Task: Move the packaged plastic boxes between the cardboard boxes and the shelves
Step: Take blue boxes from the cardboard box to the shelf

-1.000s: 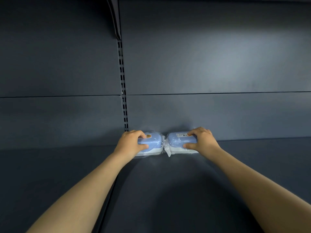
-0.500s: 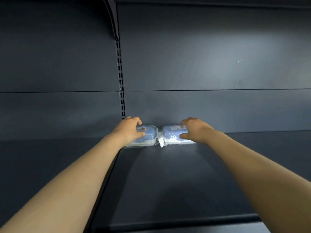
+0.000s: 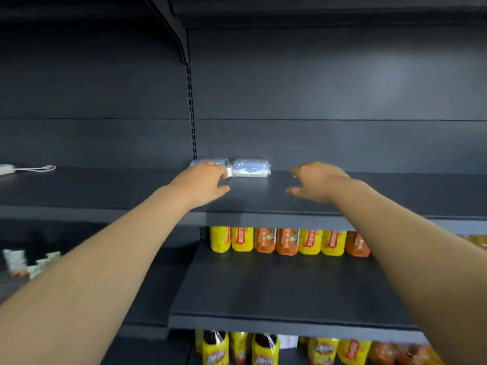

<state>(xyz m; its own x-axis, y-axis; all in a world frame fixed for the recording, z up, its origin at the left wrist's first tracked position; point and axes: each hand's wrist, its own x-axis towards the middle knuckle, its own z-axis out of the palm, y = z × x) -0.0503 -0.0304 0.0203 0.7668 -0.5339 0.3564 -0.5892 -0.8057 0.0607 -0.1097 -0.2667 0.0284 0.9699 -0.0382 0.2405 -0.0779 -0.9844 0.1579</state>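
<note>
- At the foot of the slotted upright (image 3: 191, 114), just to its right, the two packaged plastic boxes (image 3: 251, 167) lie side by side on the upper shelf (image 3: 369, 193). They are pale blue under clear wrap and sit back by the rear panel.
- Most of the box nearer the upright is hidden behind the left grip (image 3: 203, 184); the box farther from the upright shows whole.
- Reaching in just right of the upright, the left grip has fairly straight fingers, its thumb out to the side, and holds nothing. Its fingertips overlap the nearer box; I cannot tell whether they touch it.
- Farther right of the upright, the right grip (image 3: 316, 183) hovers over the same shelf, apart from both boxes. Its fingers are spread and loosely bent, and it holds nothing.
- Below and right of the upright, a row of yellow and orange packets (image 3: 284, 241) stands at the back of the lower shelf (image 3: 290, 285). More yellow packets (image 3: 237, 349) show beneath that shelf.
- Far left of the upright, a white power strip (image 3: 6, 169) with its cord lies at the upper level. Small pale packets (image 3: 23, 262), blurred, sit lower down.
</note>
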